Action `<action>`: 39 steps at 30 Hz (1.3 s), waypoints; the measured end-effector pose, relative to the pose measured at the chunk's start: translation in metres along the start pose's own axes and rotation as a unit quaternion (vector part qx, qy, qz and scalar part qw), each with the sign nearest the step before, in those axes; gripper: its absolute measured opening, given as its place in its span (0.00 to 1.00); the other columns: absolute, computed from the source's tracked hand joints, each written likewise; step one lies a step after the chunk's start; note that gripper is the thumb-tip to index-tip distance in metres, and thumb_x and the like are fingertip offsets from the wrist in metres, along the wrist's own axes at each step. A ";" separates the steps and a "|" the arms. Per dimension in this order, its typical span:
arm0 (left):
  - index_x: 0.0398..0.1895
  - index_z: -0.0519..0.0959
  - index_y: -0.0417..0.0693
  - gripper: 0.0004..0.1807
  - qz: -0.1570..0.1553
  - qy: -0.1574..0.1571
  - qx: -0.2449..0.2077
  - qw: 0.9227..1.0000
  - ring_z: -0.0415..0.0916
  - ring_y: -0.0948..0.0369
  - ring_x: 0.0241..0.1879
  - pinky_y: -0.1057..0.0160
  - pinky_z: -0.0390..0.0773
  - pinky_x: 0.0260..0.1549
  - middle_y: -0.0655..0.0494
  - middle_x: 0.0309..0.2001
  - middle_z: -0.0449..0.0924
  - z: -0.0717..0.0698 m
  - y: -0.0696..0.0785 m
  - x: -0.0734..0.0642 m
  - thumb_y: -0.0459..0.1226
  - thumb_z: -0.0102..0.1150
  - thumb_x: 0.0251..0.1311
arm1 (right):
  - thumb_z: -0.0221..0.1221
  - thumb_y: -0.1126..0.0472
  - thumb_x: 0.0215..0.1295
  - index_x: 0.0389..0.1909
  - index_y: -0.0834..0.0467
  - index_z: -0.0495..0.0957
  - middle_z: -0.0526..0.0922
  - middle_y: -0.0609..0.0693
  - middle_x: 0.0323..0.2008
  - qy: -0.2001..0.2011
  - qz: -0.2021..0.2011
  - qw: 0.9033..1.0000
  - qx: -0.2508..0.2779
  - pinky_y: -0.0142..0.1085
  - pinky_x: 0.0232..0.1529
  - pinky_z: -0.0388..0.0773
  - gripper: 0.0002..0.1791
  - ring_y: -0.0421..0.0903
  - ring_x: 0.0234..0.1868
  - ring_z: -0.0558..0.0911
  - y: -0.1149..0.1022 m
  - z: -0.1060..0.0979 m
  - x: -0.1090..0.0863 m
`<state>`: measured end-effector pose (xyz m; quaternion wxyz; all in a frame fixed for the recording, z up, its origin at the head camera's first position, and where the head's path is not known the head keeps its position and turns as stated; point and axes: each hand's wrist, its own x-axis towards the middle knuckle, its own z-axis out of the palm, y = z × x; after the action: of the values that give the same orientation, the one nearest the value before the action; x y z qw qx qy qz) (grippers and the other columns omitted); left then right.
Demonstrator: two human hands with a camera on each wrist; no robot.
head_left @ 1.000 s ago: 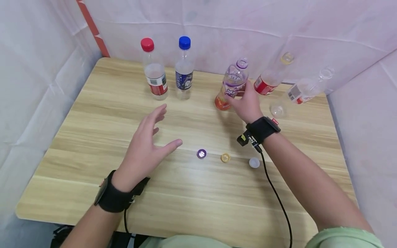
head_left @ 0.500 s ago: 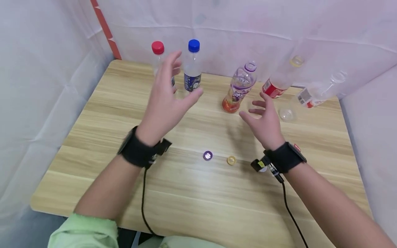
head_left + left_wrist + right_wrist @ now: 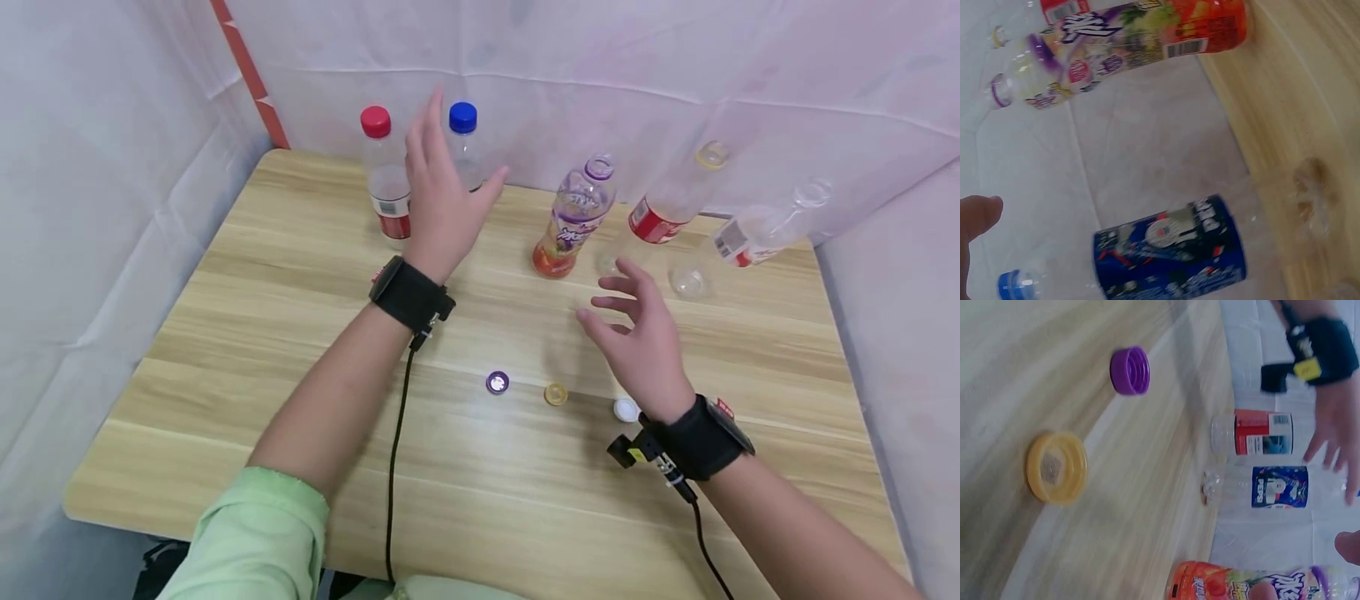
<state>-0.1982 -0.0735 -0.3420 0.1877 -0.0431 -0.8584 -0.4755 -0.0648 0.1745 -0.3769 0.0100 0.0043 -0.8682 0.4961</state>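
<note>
My left hand reaches over the table with fingers extended and thumb spread, overlapping the blue-capped Pepsi bottle. In the left wrist view the thumb stands apart from that bottle. Just left of the hand is a red-capped bottle. My right hand hovers with loosely bent fingers and holds nothing. Ahead of it stands an uncapped bottle with a purple and orange label. A purple cap, a yellow cap and a white cap lie in a row on the table.
Two uncapped clear bottles, one with a red label and one with a white and red label, stand at the back right. White cloth hangs behind the wooden table. Cables trail from both wrist cameras.
My right hand has let go of the purple-labelled bottle and drawn back toward the caps. My left hand has moved forward and right to the blue-capped bottle.
</note>
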 end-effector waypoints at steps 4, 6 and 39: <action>0.86 0.40 0.61 0.58 -0.027 -0.009 -0.004 1.000 0.49 0.65 0.80 0.66 0.58 0.77 0.57 0.83 0.47 0.008 -0.009 0.004 0.55 0.69 0.64 | 0.66 0.55 0.73 0.83 0.49 0.54 0.74 0.53 0.68 0.000 -0.012 1.000 0.003 0.23 0.51 0.78 0.44 0.51 0.63 0.80 -0.003 0.003 -0.008; 0.86 0.40 0.61 0.57 -0.038 -0.015 -0.004 0.999 0.50 0.65 0.80 0.65 0.57 0.78 0.58 0.83 0.48 0.011 -0.012 0.004 0.55 0.69 0.65 | 0.66 0.55 0.73 0.83 0.49 0.54 0.74 0.53 0.67 0.001 -0.015 1.000 0.002 0.23 0.51 0.79 0.43 0.50 0.63 0.80 -0.003 0.004 -0.011; 0.76 0.63 0.46 0.44 0.062 -0.130 -0.047 0.988 0.75 0.62 0.62 0.64 0.75 0.63 0.55 0.66 0.77 -0.058 0.031 -0.071 0.44 0.76 0.60 | 0.59 0.65 0.76 0.62 0.61 0.75 0.82 0.54 0.52 -0.002 -0.079 0.995 0.062 0.29 0.44 0.86 0.17 0.46 0.47 0.86 -0.027 -0.005 -0.013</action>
<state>-0.1084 -0.0977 -0.3148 0.1017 -0.1664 -0.8477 -0.4934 -0.0517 0.1650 -0.3520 0.0466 0.0743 -0.8326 0.5469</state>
